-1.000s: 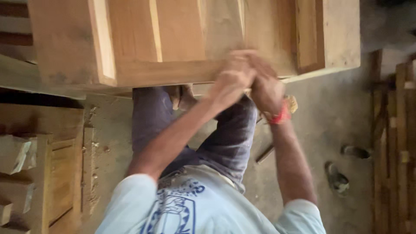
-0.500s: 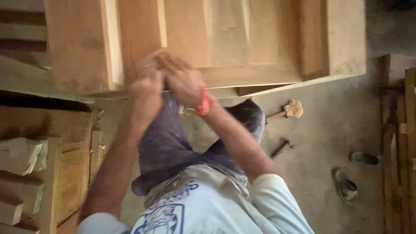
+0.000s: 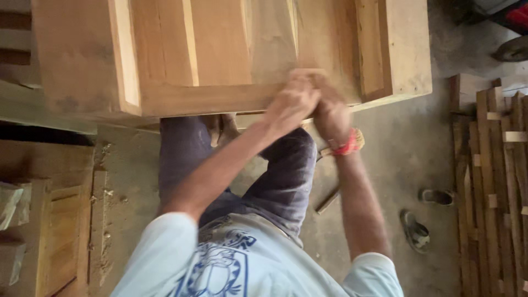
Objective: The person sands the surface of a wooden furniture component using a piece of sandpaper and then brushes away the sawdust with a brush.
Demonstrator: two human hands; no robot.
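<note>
A large wooden panelled frame [image 3: 220,60] lies flat in front of me, above my knees. Both my hands press side by side on its near rail [image 3: 209,98], towards the right end. My left hand [image 3: 294,100] is bunched, with its fingers curled down onto the wood. My right hand [image 3: 330,113], which has a red band [image 3: 345,148] at the wrist, sits just to the right and touches the left one. Both are motion-blurred. Anything under the palms is hidden.
A small brush [image 3: 359,137] shows on the concrete floor behind my right wrist, and a hammer-like tool [image 3: 328,202] lies by my leg. Two sandals [image 3: 415,231] rest further right. Wooden slats [image 3: 495,181] are stacked at the right, and more panels [image 3: 60,236] at the left.
My two hands slid together left along the near rail, then back to its right end, where they are now. The view shifted slightly.
</note>
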